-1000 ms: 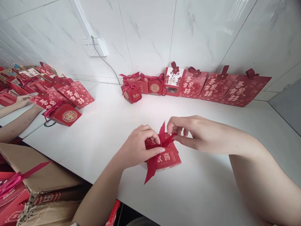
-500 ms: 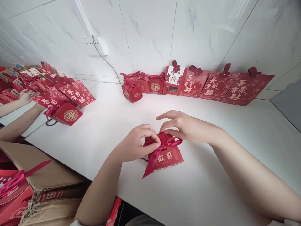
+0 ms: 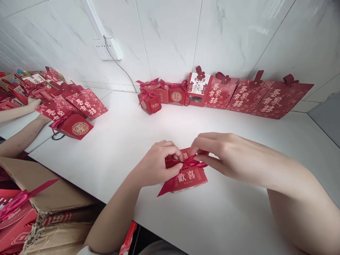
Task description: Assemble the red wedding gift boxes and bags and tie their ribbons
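A small red gift box (image 3: 190, 177) with gold characters on its front sits on the white tabletop (image 3: 239, 212), near the front edge and right in front of me. A dark red ribbon (image 3: 189, 163) crosses its top, and one loose tail hangs down past the box's lower left corner. My left hand (image 3: 156, 166) rests against the left side of the box, its fingers closed and pinching the ribbon at the knot. My right hand (image 3: 220, 152) reaches in from the right, fingers closed on the ribbon just beside the left fingers, so the two hands almost touch above the lid. Along the tiled wall at the back stands a row of flat red paper bags (image 3: 255, 95), with a few ribbon-tied red boxes (image 3: 159, 95) at its left end. More red bags lie in a heap (image 3: 79, 106) at the far left, where another person's arm (image 3: 18, 140) lies on the tabletop. An open cardboard carton (image 3: 39, 191) sits below the tabletop's left edge.
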`<state>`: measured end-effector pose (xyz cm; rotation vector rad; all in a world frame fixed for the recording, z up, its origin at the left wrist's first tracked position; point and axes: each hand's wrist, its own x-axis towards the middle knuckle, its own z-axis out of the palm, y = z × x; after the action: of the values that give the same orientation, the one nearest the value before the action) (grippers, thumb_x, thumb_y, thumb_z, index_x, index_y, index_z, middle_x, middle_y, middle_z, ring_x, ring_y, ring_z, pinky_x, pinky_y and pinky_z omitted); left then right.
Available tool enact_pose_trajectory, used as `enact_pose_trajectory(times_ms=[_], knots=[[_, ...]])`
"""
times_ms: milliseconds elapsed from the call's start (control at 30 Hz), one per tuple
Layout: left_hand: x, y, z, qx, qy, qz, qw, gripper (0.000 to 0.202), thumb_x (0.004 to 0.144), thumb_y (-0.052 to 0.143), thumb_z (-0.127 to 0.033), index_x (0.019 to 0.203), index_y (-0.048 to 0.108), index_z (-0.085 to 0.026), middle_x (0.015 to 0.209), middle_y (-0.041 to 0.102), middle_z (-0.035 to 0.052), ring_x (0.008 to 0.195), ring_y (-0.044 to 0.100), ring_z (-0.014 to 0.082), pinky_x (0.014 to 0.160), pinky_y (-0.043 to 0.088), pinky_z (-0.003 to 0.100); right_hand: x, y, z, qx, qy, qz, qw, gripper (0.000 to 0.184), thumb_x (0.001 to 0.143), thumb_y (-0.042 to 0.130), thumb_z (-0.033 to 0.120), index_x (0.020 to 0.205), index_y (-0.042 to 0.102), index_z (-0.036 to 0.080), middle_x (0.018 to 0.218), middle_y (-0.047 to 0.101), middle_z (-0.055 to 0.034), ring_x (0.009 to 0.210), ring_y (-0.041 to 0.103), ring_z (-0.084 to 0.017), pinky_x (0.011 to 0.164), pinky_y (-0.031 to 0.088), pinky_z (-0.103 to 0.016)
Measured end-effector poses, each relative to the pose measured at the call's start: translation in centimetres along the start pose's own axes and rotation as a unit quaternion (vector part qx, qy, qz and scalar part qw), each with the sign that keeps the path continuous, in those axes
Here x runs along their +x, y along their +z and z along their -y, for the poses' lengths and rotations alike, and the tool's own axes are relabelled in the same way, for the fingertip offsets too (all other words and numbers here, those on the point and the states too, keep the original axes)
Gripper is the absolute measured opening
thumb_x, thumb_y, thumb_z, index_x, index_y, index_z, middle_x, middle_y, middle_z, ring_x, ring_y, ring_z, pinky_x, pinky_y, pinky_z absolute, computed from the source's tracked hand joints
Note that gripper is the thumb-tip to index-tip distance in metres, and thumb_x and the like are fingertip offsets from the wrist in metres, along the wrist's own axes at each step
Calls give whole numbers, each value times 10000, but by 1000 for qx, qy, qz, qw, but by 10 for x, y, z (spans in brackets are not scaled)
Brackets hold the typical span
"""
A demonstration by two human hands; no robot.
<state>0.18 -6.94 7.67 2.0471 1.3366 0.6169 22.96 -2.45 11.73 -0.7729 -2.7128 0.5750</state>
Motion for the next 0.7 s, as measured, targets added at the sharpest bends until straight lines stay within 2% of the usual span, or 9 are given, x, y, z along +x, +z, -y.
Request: enact_pose_trajectory(times_ms=[133, 267, 367, 467, 700], knots=[[0, 2, -1, 14, -9, -15, 1000, 38, 806, 600, -199, 803, 635, -214, 832, 628, -9, 835, 553, 147, 838, 470, 313, -7, 3, 3, -17, 16, 4, 1000, 206, 960, 475, 247, 786, 578, 206, 728, 568, -33, 571, 453, -141, 537, 275, -289], [0, 5, -1, 22, -23, -29, 999, 11, 769, 619, -203, 775, 617, -212, 809, 620, -16, 819, 540, 152, 859, 467, 332, -11, 6, 5, -38, -8, 9, 999, 243, 963, 460, 228, 737, 544, 198, 678, 541, -32, 545, 406, -139, 535, 247, -299], [0, 8, 0, 15, -35, -52, 998, 12, 759, 611, -205, 770, 611, -209, 811, 623, -13, 819, 548, 156, 828, 477, 332, -12, 8, 6, -44, -33, 24, 998, 238, 961, 446, 204, 743, 541, 199, 664, 541, -30, 542, 396, -143, 535, 237, -303], [2, 12, 1, -3, -48, -71, 996, 24, 749, 604, -197, 771, 609, -206, 821, 625, -5, 823, 567, 160, 761, 489, 311, -13, 14, 4, -48, -23, 42, 998, 238, 945, 435, 178, 733, 539, 205, 641, 533, -23, 526, 389, -144, 521, 227, -307], [1, 2, 2, -32, -20, -20, 999, 78, 804, 614, -211, 828, 686, -224, 867, 663, 8, 875, 598, 159, 776, 497, 289, -20, 23, -8, -19, 49, 89, 995, 237, 909, 474, 194, 681, 535, 213, 570, 493, -12, 464, 374, -136, 497, 207, -313]])
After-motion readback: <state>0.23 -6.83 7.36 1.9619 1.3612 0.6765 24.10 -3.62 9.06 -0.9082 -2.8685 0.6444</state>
